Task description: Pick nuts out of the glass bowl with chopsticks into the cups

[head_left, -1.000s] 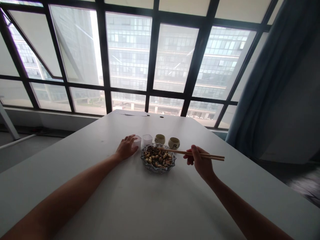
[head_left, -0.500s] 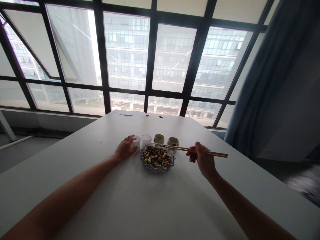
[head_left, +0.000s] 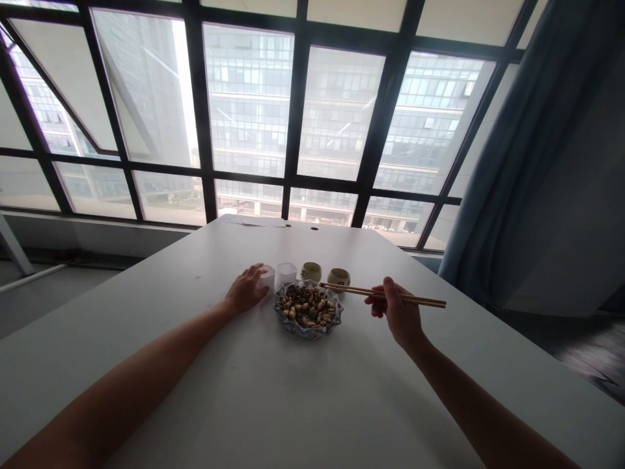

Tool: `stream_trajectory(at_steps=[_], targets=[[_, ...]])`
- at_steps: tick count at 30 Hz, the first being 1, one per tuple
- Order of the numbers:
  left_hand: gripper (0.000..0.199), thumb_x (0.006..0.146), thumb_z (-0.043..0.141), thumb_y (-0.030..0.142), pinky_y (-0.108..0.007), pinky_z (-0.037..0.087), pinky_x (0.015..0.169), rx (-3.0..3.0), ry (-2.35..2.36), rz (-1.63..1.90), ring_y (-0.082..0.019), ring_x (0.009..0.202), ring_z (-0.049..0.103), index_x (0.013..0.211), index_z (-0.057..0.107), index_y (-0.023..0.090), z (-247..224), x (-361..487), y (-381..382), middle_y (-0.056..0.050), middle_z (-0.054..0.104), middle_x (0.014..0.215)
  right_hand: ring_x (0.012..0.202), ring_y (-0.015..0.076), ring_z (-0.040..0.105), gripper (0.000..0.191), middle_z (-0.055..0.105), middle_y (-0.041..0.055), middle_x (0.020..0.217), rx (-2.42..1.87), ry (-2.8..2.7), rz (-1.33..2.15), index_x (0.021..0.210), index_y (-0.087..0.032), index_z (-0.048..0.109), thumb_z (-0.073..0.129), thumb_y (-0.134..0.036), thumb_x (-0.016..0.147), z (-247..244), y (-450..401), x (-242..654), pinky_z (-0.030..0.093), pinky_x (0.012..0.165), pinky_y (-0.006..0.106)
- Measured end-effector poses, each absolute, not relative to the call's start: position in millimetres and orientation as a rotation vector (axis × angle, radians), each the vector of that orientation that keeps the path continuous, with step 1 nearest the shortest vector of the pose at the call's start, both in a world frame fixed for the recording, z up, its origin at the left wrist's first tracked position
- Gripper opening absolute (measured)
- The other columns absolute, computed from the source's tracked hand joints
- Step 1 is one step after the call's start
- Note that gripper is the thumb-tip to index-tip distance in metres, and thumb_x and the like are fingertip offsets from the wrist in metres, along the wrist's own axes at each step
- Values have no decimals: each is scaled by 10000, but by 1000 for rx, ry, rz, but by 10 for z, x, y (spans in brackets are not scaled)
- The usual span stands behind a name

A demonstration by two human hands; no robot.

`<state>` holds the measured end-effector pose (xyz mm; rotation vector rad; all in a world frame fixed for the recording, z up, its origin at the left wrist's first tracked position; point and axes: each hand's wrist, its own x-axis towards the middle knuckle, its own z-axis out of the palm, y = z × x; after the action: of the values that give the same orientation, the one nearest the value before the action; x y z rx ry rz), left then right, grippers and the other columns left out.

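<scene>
1. Nuts [head_left: 305, 307] lie in the bowl [head_left: 308, 332], mid-frame.
2. Right hand [head_left: 398, 309] grips chopsticks [head_left: 357, 290], tips at the bowl's far rim; a picking step, apparently.
3. Left hand [head_left: 247, 290] touches the clear cup [head_left: 270, 279]; cannot tell whether it grips.
4. Next move likely calls for steady tips.

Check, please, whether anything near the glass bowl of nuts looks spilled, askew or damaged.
Nothing stands out: the nuts lie within the scalloped glass bowl, and the two yellowish teacups behind it stand upright. The left hand partly hides one translucent cup.
</scene>
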<state>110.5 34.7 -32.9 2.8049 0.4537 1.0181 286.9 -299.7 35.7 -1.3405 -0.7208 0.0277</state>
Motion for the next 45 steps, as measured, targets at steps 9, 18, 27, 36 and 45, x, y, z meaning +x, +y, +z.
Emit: stream_trajectory(at_steps=[9, 18, 27, 36, 45], targets=[[424, 806, 589, 286, -510, 463, 1058, 2796, 452, 1029, -320, 1265, 538, 1222, 560, 206, -336, 1108, 352, -131, 511, 1426, 410, 154, 581, 490, 684, 55, 573, -1520, -989, -205, 738, -195, 636, 546, -650, 894, 353, -3056, 2763, 460, 400, 267], [438, 823, 599, 290, -522, 465, 1050, 2807, 469, 986, -331, 1291, 513, 1244, 547, 184, -353, 1115, 373, -154, 486, 1444, 497, 131, 593, 363, 712, 50, 664, -1633, -1701, -568, 739, -211, 667, 490, -416, 981, 350, -3077, 2596, 439, 514, 246], [443, 818, 623, 266, -514, 468, 1054, 2815, 478, 978, -322, 1288, 514, 1246, 546, 186, -349, 1110, 382, -148, 480, 1451, 517, 143, 625, 327, 741, 60, 699, -1603, -1758, -678, 774, -225, 675, 467, -366, 984, 340, -3063, 2616, 482, 532, 255], [440, 817, 632, 263, -502, 474, 1050, 2821, 479, 986, -329, 1282, 518, 1240, 551, 173, -342, 1092, 351, -154, 478, 1453, 486, 126, 595, 281, 725, 48, 689, -1569, -1754, -662, 778, -208, 660, 500, -329, 975, 295, -3059, 2665, 456, 499, 242], [371, 957, 441, 363, -507, 465, 987, 2882, 594, 1006, -310, 1216, 545, 1269, 544, 190, -197, 1068, 266, -131, 570, 1360, 437, 116, 566, 324, 684, 33, 615, -1540, -1636, -550, 740, -206, 659, 509, -376, 972, 327, -3083, 2688, 438, 438, 232]])
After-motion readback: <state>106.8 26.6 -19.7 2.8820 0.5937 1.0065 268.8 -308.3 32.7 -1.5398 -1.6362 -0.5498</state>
